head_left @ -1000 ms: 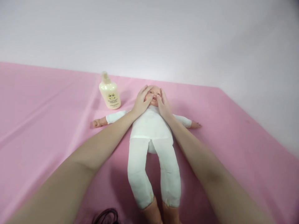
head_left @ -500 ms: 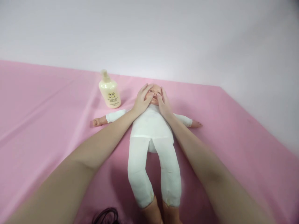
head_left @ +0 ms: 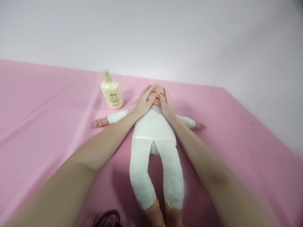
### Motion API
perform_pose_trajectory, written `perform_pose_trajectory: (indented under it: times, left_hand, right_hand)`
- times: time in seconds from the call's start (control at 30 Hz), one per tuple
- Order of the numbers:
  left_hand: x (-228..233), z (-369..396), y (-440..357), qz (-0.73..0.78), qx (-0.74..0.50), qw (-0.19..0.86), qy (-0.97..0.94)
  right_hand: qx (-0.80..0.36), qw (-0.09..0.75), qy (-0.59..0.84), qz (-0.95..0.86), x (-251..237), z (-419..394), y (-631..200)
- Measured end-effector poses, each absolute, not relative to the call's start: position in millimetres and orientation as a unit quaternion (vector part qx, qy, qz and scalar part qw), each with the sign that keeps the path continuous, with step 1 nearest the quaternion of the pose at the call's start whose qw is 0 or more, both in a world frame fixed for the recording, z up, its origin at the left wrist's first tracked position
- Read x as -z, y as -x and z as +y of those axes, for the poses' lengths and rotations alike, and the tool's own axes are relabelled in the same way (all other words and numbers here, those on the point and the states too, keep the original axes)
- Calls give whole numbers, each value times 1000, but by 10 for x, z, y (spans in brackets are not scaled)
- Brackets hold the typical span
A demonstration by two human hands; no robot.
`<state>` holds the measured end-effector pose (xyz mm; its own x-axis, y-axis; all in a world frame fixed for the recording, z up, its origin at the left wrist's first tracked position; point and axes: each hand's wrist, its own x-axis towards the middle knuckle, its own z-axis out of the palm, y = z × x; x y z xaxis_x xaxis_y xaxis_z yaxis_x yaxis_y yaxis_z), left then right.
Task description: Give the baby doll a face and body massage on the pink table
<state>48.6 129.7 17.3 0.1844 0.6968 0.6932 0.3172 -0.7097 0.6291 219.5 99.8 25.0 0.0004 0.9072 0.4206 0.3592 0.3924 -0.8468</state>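
A baby doll (head_left: 153, 126) in a white cloth suit lies on its back, arms spread sideways, legs toward me. My left hand (head_left: 144, 102) rests on the left side of its head, fingers stretched out along the temple and the thumb on the cheek near the nose. On the other side my right hand (head_left: 167, 104) lies flat against the cheek in the same way, its thumb beside the mouth. Both hands are open and touch the head without gripping it. The doll's eyes and mouth area show between my thumbs; the sides of its head are hidden.
A cream pump bottle (head_left: 113, 94) with a printed label stands upright beyond the doll's left-side arm. Pink cloth (head_left: 47, 104) covers the table, with creases on the left. Dark hair strands (head_left: 107, 218) show at the bottom edge. A pale wall or floor lies behind.
Almost nothing differs. My hands stay on the doll's cheeks, and the view has shifted very slightly.
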Motion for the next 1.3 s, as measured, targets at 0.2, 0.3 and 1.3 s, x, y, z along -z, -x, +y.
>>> perform_pose_trajectory:
  times: [0.2, 0.3, 1.3]
  left_hand:
    - [-184, 1296, -486, 331, -543, 172, -752]
    - [-185, 1303, -486, 328, -543, 170, -754]
    - [-229, 1291, -508, 326, -544, 177, -753]
  right_hand:
    - [-270, 519, 483, -651, -256, 983, -2184]
    - [-269, 522, 482, -651, -242, 992, -2188]
    - [-281, 503, 475, -665, -340, 932, -2190]
